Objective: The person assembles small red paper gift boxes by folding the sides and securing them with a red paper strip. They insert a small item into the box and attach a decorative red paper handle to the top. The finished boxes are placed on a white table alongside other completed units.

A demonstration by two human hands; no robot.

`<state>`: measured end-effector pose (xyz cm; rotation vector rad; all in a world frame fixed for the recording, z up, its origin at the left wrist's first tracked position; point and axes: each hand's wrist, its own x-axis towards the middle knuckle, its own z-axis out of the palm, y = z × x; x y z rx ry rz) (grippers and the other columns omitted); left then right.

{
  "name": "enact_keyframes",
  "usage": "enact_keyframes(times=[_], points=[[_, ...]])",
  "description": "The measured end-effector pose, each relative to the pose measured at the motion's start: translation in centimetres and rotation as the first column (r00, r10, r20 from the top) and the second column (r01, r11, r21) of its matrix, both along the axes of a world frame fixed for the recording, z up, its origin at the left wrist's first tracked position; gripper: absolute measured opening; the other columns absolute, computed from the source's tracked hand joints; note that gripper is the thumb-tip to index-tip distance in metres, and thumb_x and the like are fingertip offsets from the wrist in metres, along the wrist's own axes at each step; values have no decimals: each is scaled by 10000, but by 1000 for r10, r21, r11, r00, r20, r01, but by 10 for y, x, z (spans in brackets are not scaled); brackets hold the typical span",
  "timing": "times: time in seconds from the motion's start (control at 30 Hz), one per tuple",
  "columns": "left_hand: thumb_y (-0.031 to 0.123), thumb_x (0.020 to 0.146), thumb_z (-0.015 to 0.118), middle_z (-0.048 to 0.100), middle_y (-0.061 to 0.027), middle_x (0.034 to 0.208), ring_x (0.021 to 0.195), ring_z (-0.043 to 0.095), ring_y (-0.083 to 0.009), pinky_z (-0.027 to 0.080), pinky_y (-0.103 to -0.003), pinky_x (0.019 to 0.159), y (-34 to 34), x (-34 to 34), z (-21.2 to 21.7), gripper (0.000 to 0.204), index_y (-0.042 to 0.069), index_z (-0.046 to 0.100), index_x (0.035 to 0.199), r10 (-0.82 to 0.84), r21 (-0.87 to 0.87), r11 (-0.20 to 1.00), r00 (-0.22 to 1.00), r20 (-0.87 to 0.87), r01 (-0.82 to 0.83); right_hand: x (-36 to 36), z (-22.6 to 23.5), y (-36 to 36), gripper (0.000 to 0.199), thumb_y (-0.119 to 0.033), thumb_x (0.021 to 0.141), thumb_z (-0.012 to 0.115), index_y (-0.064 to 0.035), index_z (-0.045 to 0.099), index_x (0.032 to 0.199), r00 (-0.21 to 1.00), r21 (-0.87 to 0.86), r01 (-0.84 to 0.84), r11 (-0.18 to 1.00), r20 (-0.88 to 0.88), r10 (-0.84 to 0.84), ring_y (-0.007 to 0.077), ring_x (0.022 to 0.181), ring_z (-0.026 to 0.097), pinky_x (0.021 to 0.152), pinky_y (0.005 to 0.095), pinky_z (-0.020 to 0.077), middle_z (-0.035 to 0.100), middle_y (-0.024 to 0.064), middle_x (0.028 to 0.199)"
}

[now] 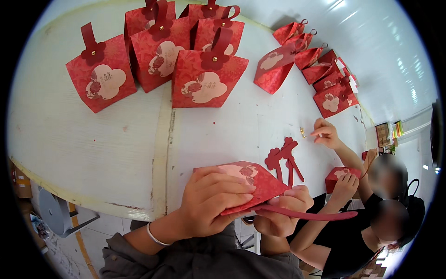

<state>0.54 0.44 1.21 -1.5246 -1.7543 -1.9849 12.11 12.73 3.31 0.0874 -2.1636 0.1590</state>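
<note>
At the table's near edge, my left hand [211,197] wraps over a red patterned paper gift box [267,181] with a pale flower-shaped label, partly folded and lying tilted. My right hand [290,204] is closed at the box's right end, pinching a dark red paper strap [327,216]. The strap's free end sticks out to the right, while its other end lies against the box's edge under my fingers. Exactly how the two meet there is hidden. Just beyond my right hand, several loose dark red straps with flower-shaped ends [283,153] overlap on the table.
Finished red gift boxes [211,81] with strap handles stand at the far left, and more [334,100] line the far right. Small gold fasteners [302,132] lie near a co-worker's hand [326,134]. That person's other hand holds a red box [332,179]. A grey stool [55,211] stands at left.
</note>
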Motion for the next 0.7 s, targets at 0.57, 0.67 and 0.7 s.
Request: enact_keyframes(times=[0.57, 0.67, 0.7], points=[[231, 668, 767, 670, -34, 936, 865, 622, -195, 426, -337, 770, -2, -1, -3, 294, 103, 599, 873, -12, 2, 1000, 999, -30, 12, 7, 9, -7, 195, -179, 607, 731, -223, 541, 589, 988, -108, 60, 992, 148, -43, 245, 985, 441, 863, 411, 382, 462, 22, 893], [232, 664, 770, 671, -32, 924, 850, 625, -191, 428, -328, 753, -1, 0, -2, 284, 102, 609, 860, 0, 14, 1000, 1000, -24, 0, 2, 9, -10, 115, -265, 628, 731, -263, 621, 596, 992, -347, 66, 935, 126, -23, 186, 915, 428, 953, 421, 341, 500, -39, 872], [229, 664, 771, 671, -32, 920, 845, 626, -191, 429, -326, 749, -1, 1, -2, 281, 101, 610, 856, 8, 17, 1000, 1000, -20, -8, 0, 9, -10, 115, -260, 639, 726, -243, 618, 604, 991, -369, 50, 928, 136, 1, 197, 921, 451, 981, 441, 317, 510, -28, 874]])
